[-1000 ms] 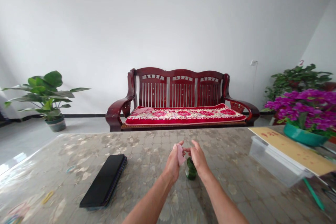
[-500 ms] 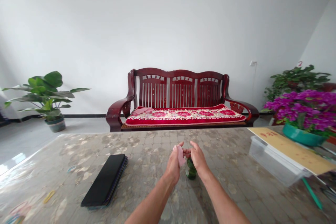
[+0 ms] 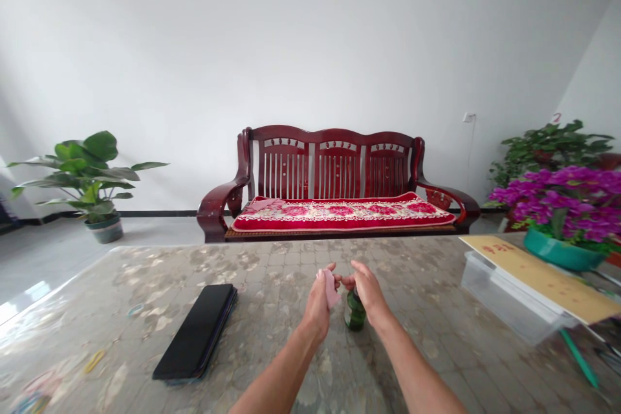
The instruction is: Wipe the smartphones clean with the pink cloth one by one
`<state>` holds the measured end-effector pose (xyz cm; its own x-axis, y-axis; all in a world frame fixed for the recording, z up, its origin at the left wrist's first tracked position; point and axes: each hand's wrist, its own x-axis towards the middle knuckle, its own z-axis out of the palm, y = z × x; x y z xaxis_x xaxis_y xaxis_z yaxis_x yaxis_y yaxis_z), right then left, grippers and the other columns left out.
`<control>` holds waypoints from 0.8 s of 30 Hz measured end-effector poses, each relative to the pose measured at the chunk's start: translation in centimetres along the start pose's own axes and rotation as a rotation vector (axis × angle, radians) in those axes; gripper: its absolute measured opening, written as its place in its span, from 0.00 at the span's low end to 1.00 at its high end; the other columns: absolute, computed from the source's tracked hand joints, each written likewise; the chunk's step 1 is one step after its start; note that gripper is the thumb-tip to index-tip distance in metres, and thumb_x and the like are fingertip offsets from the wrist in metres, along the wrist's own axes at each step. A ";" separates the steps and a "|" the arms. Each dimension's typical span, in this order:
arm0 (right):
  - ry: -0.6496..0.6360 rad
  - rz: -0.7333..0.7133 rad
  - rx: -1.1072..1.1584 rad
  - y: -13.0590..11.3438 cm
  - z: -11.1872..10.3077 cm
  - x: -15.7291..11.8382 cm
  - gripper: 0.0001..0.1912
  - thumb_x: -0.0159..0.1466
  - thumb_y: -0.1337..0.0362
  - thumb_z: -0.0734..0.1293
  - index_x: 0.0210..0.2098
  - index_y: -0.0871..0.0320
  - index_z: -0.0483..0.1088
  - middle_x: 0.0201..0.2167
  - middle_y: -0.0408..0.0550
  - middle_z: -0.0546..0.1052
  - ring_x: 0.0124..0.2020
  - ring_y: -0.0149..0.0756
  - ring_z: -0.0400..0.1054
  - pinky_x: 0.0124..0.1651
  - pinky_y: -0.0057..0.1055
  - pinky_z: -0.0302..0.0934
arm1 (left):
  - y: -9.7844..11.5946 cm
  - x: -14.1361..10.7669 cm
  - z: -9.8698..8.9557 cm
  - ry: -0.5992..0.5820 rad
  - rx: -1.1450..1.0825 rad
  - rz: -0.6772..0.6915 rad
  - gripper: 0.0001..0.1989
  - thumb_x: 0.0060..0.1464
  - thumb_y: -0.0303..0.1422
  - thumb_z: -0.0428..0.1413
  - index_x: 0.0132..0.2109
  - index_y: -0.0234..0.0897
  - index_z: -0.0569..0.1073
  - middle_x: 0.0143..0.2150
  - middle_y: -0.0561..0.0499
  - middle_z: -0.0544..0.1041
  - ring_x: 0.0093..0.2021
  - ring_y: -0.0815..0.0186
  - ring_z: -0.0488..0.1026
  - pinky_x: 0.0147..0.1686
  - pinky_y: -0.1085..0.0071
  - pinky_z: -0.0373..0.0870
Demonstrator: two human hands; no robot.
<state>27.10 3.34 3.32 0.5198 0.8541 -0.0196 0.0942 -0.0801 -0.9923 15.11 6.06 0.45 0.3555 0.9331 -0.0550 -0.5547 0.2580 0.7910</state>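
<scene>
A small pale pink piece of cloth or paper (image 3: 332,290) is held in my left hand (image 3: 318,301), its fingers closed around it and the loose end hanging toward the right. Just right of it my right hand (image 3: 369,291) has its fingers stretched out toward the left, apart from one another, with nothing seen between them. Below those fingers a small dark green glass bottle (image 3: 355,314) stands upright on the table. The right hand partly covers the bottle's top, and I cannot tell whether they touch. A narrow gap separates the fingertips of both hands.
On the patterned table (image 3: 272,362), a black phone-like slab (image 3: 196,333) lies left, with a yellow band (image 3: 94,361) further left. At right are a clear plastic box (image 3: 509,301) under a tan envelope (image 3: 548,275), a green pen (image 3: 579,359) and a purple flower pot (image 3: 560,249).
My left hand, with the pink piece, has moved slightly left, away from the bottle. The gap between my hands is a little wider, and more of the bottle shows.
</scene>
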 end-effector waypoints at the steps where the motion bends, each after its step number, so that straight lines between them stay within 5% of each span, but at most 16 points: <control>1: -0.001 0.003 -0.001 0.0 0.0 0.1 0.39 0.49 0.58 0.57 0.60 0.66 0.65 0.26 0.46 0.80 0.31 0.44 0.73 0.38 0.37 0.64 | -0.1 0.0 0.0 0.001 0.009 0.003 0.29 0.59 0.51 0.56 0.57 0.34 0.72 0.40 0.45 0.78 0.44 0.59 0.72 0.48 0.67 0.65; 10: -0.013 -0.002 0.033 0.0 0.1 0.0 0.33 0.54 0.53 0.63 0.57 0.61 0.69 0.23 0.45 0.78 0.30 0.45 0.72 0.38 0.38 0.64 | -0.5 0.3 0.3 0.002 -0.009 0.030 0.40 0.50 0.58 0.59 0.58 0.30 0.71 0.39 0.45 0.78 0.43 0.59 0.73 0.47 0.66 0.66; 15: -0.044 -0.086 0.226 0.7 -1.6 -2.5 0.34 0.58 0.41 0.67 0.57 0.53 0.68 0.43 0.49 0.80 0.49 0.45 0.72 0.54 0.40 0.61 | 0.8 -0.4 -1.3 0.097 -0.018 -0.040 0.35 0.52 0.55 0.60 0.57 0.31 0.73 0.39 0.44 0.79 0.39 0.61 0.74 0.41 0.68 0.68; 19: -0.124 -0.193 0.140 3.5 -2.4 -4.4 0.42 0.48 0.55 0.76 0.61 0.51 0.64 0.54 0.49 0.75 0.57 0.47 0.66 0.61 0.43 0.55 | 2.4 -1.6 -4.0 0.144 -0.094 -0.062 0.26 0.54 0.45 0.62 0.54 0.32 0.74 0.38 0.45 0.80 0.36 0.65 0.75 0.38 0.72 0.69; 24: 0.032 -0.299 -0.196 5.8 -2.5 -3.6 0.37 0.45 0.66 0.71 0.56 0.51 0.67 0.49 0.47 0.77 0.51 0.45 0.70 0.58 0.40 0.59 | 3.4 -3.6 -6.4 0.207 -0.116 -0.138 0.19 0.55 0.34 0.62 0.53 0.32 0.74 0.38 0.46 0.80 0.35 0.65 0.77 0.37 0.73 0.71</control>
<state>27.91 -1.51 -2.05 0.4709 0.8382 0.2751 0.4056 0.0713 -0.9113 7.14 5.19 -0.62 0.2792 0.9153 -0.2902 -0.5986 0.4022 0.6928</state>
